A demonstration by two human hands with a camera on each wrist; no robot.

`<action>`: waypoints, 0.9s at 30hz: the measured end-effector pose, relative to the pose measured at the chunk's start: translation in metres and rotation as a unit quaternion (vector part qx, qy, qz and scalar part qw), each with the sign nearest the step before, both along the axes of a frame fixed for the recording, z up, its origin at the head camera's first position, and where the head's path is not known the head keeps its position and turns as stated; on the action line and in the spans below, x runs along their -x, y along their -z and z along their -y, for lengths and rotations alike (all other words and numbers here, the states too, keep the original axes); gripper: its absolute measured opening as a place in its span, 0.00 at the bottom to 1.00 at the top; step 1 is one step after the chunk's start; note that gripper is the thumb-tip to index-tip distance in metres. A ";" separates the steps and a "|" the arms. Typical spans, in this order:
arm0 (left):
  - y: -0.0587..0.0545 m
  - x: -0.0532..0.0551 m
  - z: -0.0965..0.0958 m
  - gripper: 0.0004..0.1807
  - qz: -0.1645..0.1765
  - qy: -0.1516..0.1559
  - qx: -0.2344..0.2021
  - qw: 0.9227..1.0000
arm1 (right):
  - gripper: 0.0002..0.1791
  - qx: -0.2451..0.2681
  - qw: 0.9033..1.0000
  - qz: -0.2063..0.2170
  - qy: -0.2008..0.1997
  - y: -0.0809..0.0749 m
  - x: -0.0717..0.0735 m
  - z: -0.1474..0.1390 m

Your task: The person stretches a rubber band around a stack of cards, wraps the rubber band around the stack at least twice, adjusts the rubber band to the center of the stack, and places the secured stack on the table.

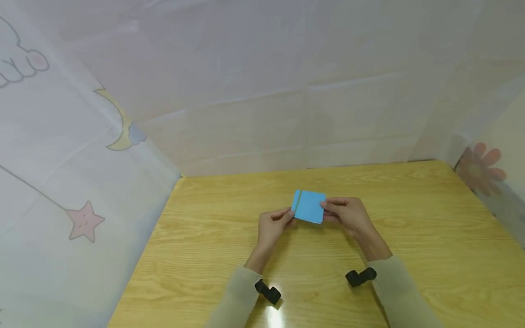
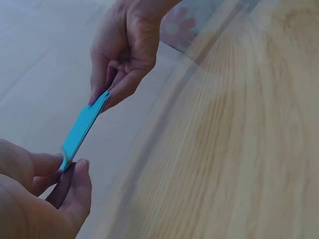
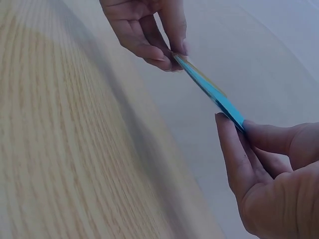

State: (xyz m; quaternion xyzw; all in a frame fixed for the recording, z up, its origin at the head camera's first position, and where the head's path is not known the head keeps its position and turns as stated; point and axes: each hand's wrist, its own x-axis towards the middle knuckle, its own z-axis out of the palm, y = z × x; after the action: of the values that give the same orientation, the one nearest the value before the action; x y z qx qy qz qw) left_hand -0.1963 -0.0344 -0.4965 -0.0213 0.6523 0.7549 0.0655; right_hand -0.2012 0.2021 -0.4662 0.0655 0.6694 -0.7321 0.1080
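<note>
Left hand [image 1: 271, 226] pinches the left edge of a flat, square blue pad [image 1: 311, 207], apparently layered card, held above the yellow wood-grain table [image 1: 205, 255]. Should either pinch slacken, it could drop or splay. A narrow yellowish band [image 1: 299, 200] crosses near its left edge. Right hand [image 1: 348, 213] pinches the opposite edge.
</note>
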 end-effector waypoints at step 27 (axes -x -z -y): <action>-0.002 -0.027 -0.052 0.24 0.114 -0.122 -0.264 0.950 | 0.30 0.009 0.999 -0.016 0.042 -0.004 -0.009 0.006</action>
State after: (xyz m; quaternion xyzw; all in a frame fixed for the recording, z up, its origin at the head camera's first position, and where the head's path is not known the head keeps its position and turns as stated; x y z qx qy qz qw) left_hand -0.1689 0.0171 -0.4944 -0.1682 0.4108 0.8947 0.0499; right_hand -0.1921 0.1961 -0.4622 0.0805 0.6608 -0.7432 0.0673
